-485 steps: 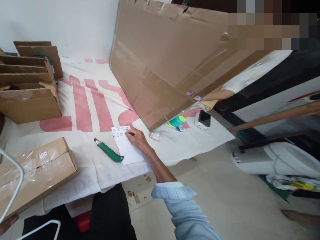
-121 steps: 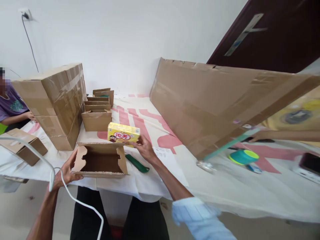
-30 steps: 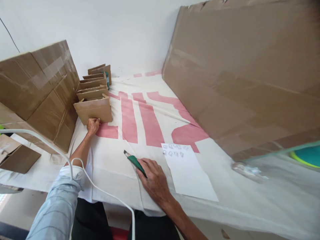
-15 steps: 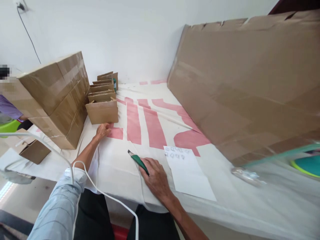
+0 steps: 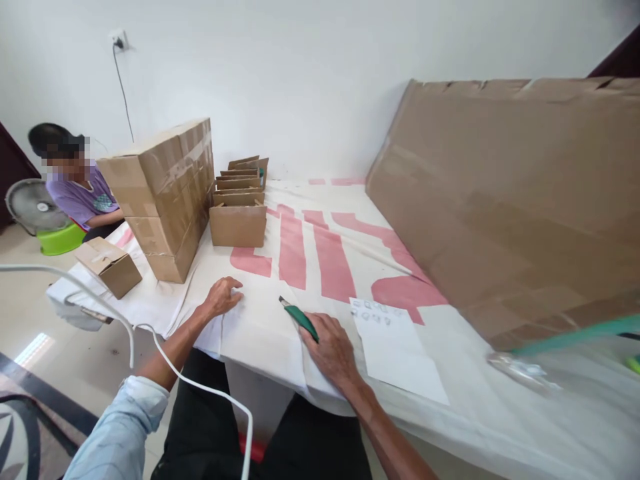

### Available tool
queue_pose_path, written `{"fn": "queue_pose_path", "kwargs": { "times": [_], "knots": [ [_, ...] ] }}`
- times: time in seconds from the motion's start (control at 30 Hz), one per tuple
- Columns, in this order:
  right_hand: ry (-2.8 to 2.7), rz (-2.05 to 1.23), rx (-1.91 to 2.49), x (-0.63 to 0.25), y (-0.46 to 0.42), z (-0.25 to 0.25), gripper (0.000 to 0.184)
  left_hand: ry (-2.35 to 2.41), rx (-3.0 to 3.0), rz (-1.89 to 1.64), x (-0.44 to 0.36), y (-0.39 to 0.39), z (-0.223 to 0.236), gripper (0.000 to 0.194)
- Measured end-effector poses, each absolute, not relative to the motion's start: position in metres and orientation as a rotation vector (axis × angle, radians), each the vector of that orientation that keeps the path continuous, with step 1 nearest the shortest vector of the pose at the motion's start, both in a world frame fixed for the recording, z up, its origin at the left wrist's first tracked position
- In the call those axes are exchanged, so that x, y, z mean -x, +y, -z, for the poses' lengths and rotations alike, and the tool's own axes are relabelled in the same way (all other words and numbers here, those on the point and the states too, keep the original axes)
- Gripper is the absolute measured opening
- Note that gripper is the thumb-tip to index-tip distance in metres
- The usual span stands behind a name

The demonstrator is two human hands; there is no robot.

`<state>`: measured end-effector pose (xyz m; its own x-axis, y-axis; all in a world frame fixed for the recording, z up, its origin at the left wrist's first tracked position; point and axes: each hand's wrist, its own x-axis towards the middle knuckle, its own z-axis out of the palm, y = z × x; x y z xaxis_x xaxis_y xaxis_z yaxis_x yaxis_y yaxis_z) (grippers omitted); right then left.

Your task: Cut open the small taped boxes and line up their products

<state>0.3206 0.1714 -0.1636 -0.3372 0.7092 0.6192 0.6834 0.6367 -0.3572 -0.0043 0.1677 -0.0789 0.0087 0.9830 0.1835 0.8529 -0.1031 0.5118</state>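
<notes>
My right hand [image 5: 330, 347] rests on the white cloth with a green-handled utility knife [image 5: 300, 321] in its grip. The knife's dark tip points forward and to the left. My left hand [image 5: 223, 297] holds nothing; its fingers are a little apart over the cloth at the near left. Beyond that hand stands a row of small cardboard boxes [image 5: 239, 227] with raised flaps, apart from the fingers. A white paper sheet [image 5: 400, 357] with small drawn shapes lies just right of my right hand.
Taped cardboard boxes [image 5: 167, 213] are stacked at the left, with a smaller box [image 5: 115, 270] beside them. A large cardboard panel [image 5: 520, 200] leans along the right. A white cable [image 5: 205, 388] crosses in front of me. Another person [image 5: 87, 197] sits beyond the stack.
My left hand has drawn back toward me from near the front small box. The view has swung left, showing more of the other person. My right hand still holds the knife.
</notes>
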Motion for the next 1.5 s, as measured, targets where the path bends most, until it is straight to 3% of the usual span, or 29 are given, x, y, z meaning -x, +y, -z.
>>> {"fn": "queue_pose_path", "kwargs": {
  "times": [0.3,0.5,0.57,0.63,0.7,0.77,1.2,1.33,1.5],
  "knots": [
    [-2.098,-0.007,1.044,-0.327,0.17,0.172,0.029,2.04,-2.034,-0.923,0.027,0.095,0.073,0.026],
    [-2.11,0.007,1.038,-0.328,0.173,0.177,0.029,2.512,-1.786,-1.158,0.093,0.037,0.036,0.016],
    [-2.107,-0.004,1.047,-0.328,0.173,0.177,0.029,2.71,-1.632,-1.225,0.128,0.022,0.016,0.025],
    [-2.109,-0.016,1.061,-0.328,0.173,0.177,0.03,2.853,-1.499,-1.258,0.166,0.012,-0.005,0.047],
    [-2.111,-0.021,1.072,-0.327,0.173,0.177,0.03,3.028,-1.315,-1.128,0.199,0.006,-0.023,0.068],
    [-2.11,-0.019,1.069,-0.327,0.173,0.176,0.03,3.104,-1.198,-0.838,0.225,0.005,-0.036,0.076],
    [-2.126,0.031,1.077,-0.328,0.174,0.18,0.032,3.092,-1.374,-0.569,0.234,-0.008,-0.028,0.051],
    [-2.132,0.045,1.081,-0.329,0.174,0.181,0.032,3.077,-1.396,-0.559,0.239,-0.008,-0.035,0.05],
    [-2.136,0.126,1.03,-0.33,0.175,0.181,0.031,3.034,-1.428,-0.495,0.249,-0.006,-0.046,0.062]
  ]
}}
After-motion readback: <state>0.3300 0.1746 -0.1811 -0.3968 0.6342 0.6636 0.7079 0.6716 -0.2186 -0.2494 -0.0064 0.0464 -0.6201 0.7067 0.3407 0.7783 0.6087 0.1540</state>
